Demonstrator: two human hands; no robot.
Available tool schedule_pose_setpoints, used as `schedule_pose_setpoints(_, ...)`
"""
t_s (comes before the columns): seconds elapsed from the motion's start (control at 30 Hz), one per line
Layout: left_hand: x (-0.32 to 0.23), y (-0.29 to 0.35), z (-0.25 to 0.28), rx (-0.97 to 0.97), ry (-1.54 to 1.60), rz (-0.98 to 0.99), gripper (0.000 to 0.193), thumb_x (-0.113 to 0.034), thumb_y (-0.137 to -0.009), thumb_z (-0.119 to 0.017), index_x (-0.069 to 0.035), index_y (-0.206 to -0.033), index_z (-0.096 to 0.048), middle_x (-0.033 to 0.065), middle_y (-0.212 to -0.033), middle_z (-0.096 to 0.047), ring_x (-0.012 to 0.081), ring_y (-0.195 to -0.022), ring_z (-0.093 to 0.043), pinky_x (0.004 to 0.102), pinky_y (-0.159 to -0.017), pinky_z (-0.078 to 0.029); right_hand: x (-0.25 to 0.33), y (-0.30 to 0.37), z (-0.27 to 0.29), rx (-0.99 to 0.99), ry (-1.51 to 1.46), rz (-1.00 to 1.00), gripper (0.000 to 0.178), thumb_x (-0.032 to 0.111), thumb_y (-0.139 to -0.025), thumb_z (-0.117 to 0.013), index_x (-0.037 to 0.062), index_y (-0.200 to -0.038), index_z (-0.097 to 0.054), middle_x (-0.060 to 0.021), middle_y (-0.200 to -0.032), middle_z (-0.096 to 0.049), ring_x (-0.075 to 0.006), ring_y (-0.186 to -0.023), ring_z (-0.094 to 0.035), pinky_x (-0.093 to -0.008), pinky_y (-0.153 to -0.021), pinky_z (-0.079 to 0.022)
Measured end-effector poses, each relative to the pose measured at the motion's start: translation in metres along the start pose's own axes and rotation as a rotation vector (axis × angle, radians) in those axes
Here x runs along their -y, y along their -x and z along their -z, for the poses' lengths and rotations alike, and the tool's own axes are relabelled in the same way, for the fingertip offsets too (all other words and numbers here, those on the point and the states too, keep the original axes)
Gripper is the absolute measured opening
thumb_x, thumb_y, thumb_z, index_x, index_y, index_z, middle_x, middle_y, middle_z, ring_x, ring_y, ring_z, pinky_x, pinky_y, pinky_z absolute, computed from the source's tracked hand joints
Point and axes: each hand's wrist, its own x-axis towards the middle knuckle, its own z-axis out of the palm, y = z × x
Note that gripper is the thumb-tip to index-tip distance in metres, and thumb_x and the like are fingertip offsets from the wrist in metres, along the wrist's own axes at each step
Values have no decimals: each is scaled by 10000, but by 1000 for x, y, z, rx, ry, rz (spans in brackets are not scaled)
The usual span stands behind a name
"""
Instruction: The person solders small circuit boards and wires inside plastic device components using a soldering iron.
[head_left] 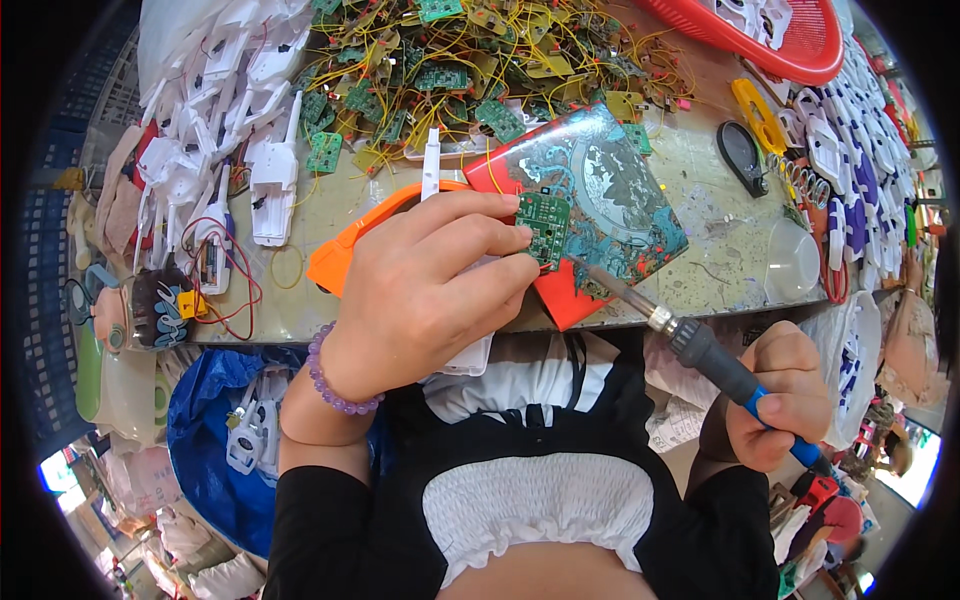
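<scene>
- Soldering looks to be the step in hand: the left hand [425, 290] pinches one small green circuit board [545, 228] between its fingertips, and the right hand [785, 395] is wrapped tight on the blue grip of one soldering iron [700, 350]
- At 9 o'clock of the view a heap of white plastic shells [235, 90] lies on the table [700, 240]; too many overlap to count
- One shell [215, 255] at the heap's lower edge trails red wires
- At 12 o'clock sits a tangle of green circuit boards with yellow wires [470, 60], well over a dozen
- One orange plastic part [345, 250] lies just beside the left hand, at its 10 o'clock
- The board is held over one red tile with a blue patterned face [610, 190], which lies at the table's near edge; whether the two touch I cannot tell
- The iron's metal tip points toward 10 o'clock, close under the board's lower right corner
- The next move, as I judge it, calls for a steady board and a small, exact dab of the tip on a pad, clear of the fingertips
- One black round-headed tool [742, 155] and one yellow tool [760, 115] lie at 2 o'clock
- One red basket [800, 55] stands at 1 o'clock
</scene>
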Motion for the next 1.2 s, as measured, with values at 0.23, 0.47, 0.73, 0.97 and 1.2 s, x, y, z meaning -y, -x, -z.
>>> schedule_pose_setpoints(0.23,0,-4,1,-7,-10,-69,219,-43,-614,-724,-63,-813,-636,56,-862,-623,273,-882,-634,342,-697,-535,-12,14,19,-575,255,-183,316,403,-968,-458,89,-994,-476,-50,-695,-480,-173,-616,-408,-320,-589,-361)
schedule_pose_setpoints(0.47,-9,-10,17,42,-41,-17,372,-77,-584,-773,-99,-940,-665,61,-1006,-614,291,-987,-570,397,-798,-492,-16,-6,105,-1079,584,-161,216,180,-902,-558,-10,-800,-578,-30,-574,-445,-85,-504,-408,-216,-484,-300)
schedule_pose_setpoints(0.73,-19,-6,21,25,-10,144,453,-144,-629,-785,-68,-1052,-640,92,-1033,-599,304,-938,-564,399,-806,-464,-43,-13,119,-912,579,-540,170,207,-888,-606,50,-823,-612,40,-661,-522,-16,-538,-415,-168,-472,-286)
schedule_pose_setpoints(0.97,-38,-15,4,-22,-105,368,416,-245,-739,-742,-25,-1055,-585,108,-877,-578,294,-815,-554,380,-700,-450,-104,2,92,-588,659,-680,213,204,-914,-603,10,-1001,-603,5,-688,-569,-52,-612,-497,-192,-549,-369)
schedule_pose_setpoints(1.2,-36,-28,-8,-74,-235,399,452,-327,-707,-755,-25,-1006,-602,104,-810,-556,283,-747,-554,381,-651,-436,-75,40,0,-902,268,-717,409,7,-892,-564,-27,-1267,-405,15,-742,-471,-35,-622,-402,-189,-560,-333)
